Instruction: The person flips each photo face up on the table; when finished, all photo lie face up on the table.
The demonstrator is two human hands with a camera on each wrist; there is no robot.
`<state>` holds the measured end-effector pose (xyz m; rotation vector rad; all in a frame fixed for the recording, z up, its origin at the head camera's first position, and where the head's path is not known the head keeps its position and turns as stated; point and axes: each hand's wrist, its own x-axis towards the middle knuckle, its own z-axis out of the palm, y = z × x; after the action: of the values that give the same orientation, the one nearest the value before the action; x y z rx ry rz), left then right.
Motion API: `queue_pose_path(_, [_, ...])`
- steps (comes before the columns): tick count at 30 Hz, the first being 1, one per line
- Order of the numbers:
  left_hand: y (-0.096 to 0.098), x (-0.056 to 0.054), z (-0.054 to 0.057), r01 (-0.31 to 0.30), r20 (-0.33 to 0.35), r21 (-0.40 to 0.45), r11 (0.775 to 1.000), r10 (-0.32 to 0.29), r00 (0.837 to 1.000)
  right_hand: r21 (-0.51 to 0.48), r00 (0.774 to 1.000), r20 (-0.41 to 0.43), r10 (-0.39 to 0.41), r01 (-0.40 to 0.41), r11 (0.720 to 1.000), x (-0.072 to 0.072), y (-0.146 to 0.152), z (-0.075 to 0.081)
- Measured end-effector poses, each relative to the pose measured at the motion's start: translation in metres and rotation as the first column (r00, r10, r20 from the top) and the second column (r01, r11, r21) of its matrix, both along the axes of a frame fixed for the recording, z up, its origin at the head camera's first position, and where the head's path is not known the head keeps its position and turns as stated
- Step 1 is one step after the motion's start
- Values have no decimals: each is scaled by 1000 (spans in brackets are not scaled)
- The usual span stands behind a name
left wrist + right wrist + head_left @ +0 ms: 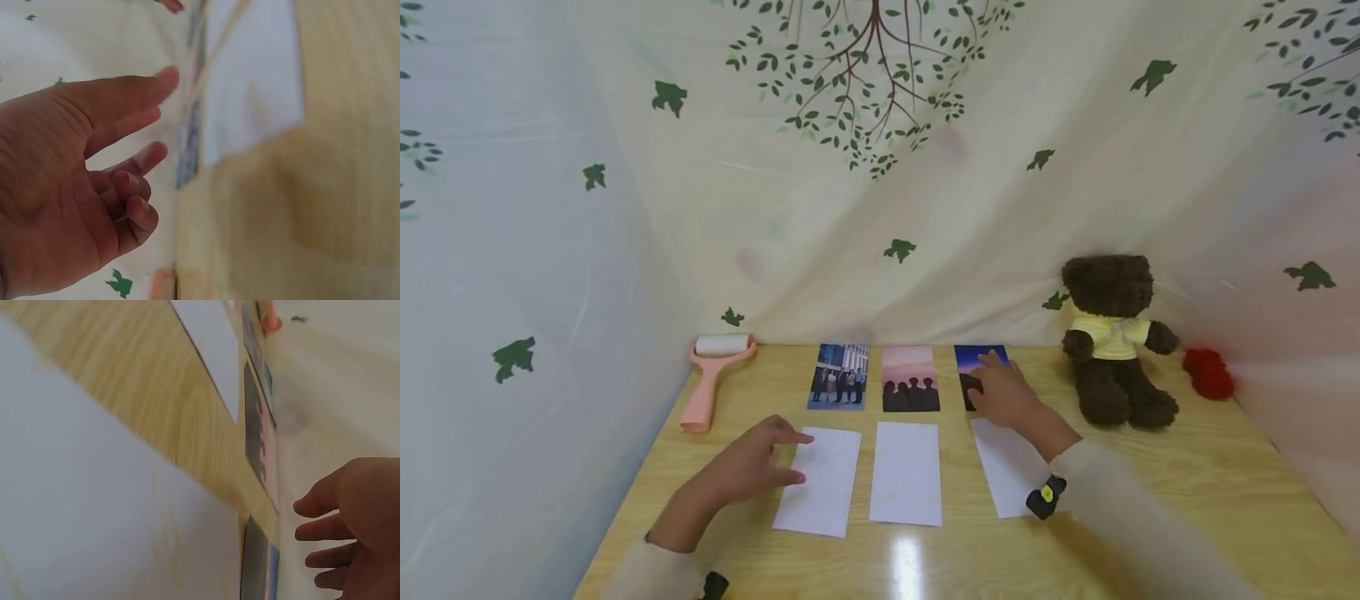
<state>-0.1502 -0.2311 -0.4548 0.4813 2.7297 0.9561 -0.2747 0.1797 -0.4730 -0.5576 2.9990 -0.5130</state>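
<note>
My left hand (748, 462) hovers at the near-left white card (822, 483), thumb and forefinger spread apart. In the left wrist view, that hand (94, 175) holds nothing, its other fingers loosely bent. My right hand (1003, 392) is over the blue-and-dark photo (964, 379) at the right of the back row and covers part of it. Seen from the right wrist, the fingers (325, 531) are loosely extended with nothing between them. A middle white card (906, 475) and a right one (1003, 475), partly under the right forearm, lie in the front row.
A group photo (838, 379) and a pink silhouette photo (910, 379) lie further back on the wooden table (820, 571). At the left is a pink-handled lint roller (703, 392). A brown teddy bear (1108, 367) sits right, beside a red object (1210, 375). Patterned cloth (820, 275) hangs behind.
</note>
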Motion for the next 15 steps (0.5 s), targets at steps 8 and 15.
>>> queue_pose_path(8, [-15, 13, -15, 59, 52, -65, 996, -55, 997, -105, 998, -39, -41, 37, 994, 43, -67, 3])
queue_pose_path(15, [-20, 19, -22, 76, 79, -86, 993, -70, 994, -129, 995, 62, 78, -69, 989, 72, -109, 2])
